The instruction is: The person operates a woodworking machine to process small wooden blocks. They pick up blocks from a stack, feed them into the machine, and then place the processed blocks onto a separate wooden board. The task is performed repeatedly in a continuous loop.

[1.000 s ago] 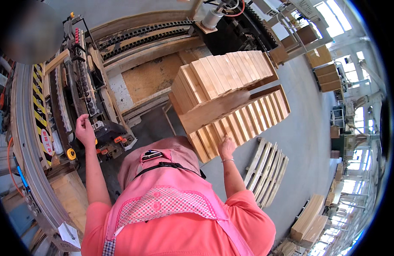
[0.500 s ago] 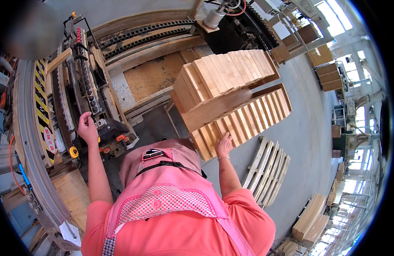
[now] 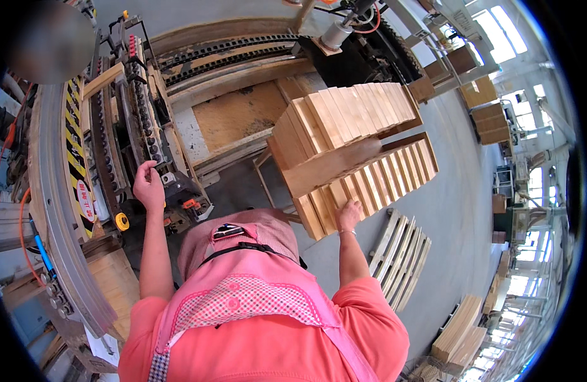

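Note:
My left hand [image 3: 149,186] is at the front end of a machine rail [image 3: 154,149] lined with dark rollers. Its fingers are curled together in a pinch; whatever they may hold is too small to see. To the right, my right hand [image 3: 349,215] is closed over the near edge of a wooden board [image 3: 335,195] in the lower row of a stack. Several light boards stand side by side in this row. A second row of boards [image 3: 350,111] rises behind it, with a flat wooden panel [image 3: 328,167] between the rows.
A striped guard beam [image 3: 76,146] and a yellow round knob [image 3: 121,221] are on the left. A metal cylinder [image 3: 336,35] hangs over the machine bed. Right of the stack, a slatted pallet [image 3: 400,258] lies on the grey floor, with stacked planks [image 3: 457,328] farther down.
The view has shifted a little, so the machine and stack appear farther right. My right hand's fingers are more bunched over the board edge. My left hand stays by the rail end.

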### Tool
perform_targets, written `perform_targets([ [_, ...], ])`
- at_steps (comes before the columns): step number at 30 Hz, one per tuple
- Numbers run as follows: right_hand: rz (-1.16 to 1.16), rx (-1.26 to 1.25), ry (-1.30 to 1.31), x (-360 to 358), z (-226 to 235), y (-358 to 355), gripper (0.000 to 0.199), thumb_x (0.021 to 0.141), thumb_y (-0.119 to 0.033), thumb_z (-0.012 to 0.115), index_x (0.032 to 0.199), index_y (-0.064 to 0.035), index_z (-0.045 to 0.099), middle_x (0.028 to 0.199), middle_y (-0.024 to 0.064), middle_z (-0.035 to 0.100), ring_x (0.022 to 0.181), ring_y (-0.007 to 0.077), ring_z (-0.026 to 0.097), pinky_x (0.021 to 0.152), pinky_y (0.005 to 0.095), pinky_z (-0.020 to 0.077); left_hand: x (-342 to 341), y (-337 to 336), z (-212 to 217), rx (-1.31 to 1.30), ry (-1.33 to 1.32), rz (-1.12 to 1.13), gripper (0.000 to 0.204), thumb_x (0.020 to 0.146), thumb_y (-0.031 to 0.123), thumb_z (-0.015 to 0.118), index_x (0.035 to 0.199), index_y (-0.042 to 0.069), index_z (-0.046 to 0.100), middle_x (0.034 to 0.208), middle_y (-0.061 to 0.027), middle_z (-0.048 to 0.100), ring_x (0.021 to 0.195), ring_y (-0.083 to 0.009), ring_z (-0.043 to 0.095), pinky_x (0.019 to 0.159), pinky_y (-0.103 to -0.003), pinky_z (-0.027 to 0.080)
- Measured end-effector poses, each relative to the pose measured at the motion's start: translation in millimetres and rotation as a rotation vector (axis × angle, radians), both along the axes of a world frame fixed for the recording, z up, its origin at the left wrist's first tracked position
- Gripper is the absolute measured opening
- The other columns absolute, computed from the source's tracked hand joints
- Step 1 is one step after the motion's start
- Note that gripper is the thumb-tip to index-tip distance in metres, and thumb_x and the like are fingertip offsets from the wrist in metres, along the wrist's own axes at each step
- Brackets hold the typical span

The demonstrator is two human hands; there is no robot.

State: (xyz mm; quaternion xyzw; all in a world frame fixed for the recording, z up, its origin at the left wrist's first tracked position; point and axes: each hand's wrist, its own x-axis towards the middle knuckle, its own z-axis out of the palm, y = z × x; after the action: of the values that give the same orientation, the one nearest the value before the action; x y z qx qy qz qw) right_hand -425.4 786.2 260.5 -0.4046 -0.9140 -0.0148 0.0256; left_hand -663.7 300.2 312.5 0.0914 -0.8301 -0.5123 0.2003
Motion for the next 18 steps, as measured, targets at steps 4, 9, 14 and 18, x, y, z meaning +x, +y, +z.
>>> perform_targets([
  [4, 0.198, -0.037, 0.062, -2.8, 34.2, -39.5, 0.037, 0.065, -0.011, 0.067, 0.098, -0.0056, 0.052, 0.096, 0.0126, 0.052, 0.096, 0.0319, 0.052, 0.077, 0.0422, 0.0485, 0.6, -5.9, -6.1, -0.019, 0.011, -0.018, 0.014, 0.084, 0.003, 0.055, 0.095, 0.006, 0.064, 0.081, 0.0014, 0.061, 0.067, -0.0069, 0.053, 0.062, -0.022, 0.043],
  [9, 0.557, -0.057, 0.261, -69.7, 90.9, -90.6, 0.046, 0.066, -0.014, 0.07, 0.108, -0.0056, 0.053, 0.099, 0.0136, 0.055, 0.093, 0.0314, 0.054, 0.076, 0.0419, 0.0491, 2.1, -0.5, -1.6, -0.063, 0.056, 0.019, 0.013, 0.079, 0.004, 0.056, 0.088, 0.01, 0.064, 0.082, -0.0052, 0.065, 0.076, -0.0201, 0.062, 0.069, -0.032, 0.048],
  [14, 1.018, -0.165, 0.386, -216.0, 138.5, -146.6, 0.049, 0.066, -0.014, 0.073, 0.109, -0.0019, 0.054, 0.097, 0.0154, 0.057, 0.091, 0.0334, 0.056, 0.076, 0.0408, 0.0487, 2.7, 3.2, 13.0, -0.064, 0.154, 0.015, 0.011, 0.079, 0.002, 0.057, 0.085, 0.007, 0.063, 0.081, -0.0083, 0.063, 0.072, -0.0231, 0.061, 0.065, -0.032, 0.048],
  [18, 1.355, -0.253, 0.386, -353.6, 162.7, -229.5, 0.045, 0.064, -0.013, 0.072, 0.105, -0.001, 0.056, 0.092, 0.0155, 0.058, 0.087, 0.0337, 0.056, 0.075, 0.0404, 0.0483, 4.6, 0.9, 22.7, -0.054, 0.083, 0.037, 0.01, 0.078, 0.0, 0.057, 0.084, 0.006, 0.062, 0.08, -0.0099, 0.063, 0.072, -0.0272, 0.061, 0.063, -0.034, 0.048],
])
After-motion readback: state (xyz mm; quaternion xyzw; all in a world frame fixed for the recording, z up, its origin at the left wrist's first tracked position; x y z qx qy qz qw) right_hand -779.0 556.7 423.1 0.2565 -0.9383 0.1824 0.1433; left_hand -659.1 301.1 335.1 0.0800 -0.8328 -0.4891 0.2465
